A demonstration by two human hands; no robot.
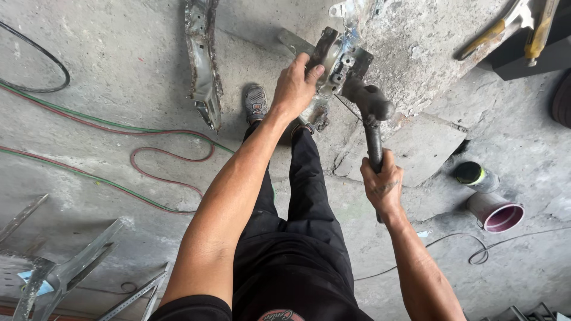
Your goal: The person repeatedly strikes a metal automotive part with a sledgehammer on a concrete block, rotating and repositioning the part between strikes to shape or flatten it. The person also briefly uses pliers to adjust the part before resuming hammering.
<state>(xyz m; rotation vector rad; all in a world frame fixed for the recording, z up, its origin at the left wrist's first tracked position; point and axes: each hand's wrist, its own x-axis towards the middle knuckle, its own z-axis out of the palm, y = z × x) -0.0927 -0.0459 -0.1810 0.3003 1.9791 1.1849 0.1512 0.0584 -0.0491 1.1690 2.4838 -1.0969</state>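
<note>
My left hand (296, 86) grips a bent grey metal bracket (340, 59) and steadies it against a rough concrete and metal block (410, 53). My right hand (383, 184) is closed around the dark handle of a hammer (372, 113). The hammer's black head rests right beside the bracket, just below and to the right of my left thumb. My black trousers and one grey shoe (256, 102) show beneath my arms.
A long rusty metal part (203, 65) lies on the concrete floor at the left. Red and green hoses (148, 154) and a black cable (41, 65) loop across the floor. A pink-rimmed cup (496, 213), a dark can (473, 174), yellow-handled tools (511, 27) and metal angle pieces (71, 270) lie around.
</note>
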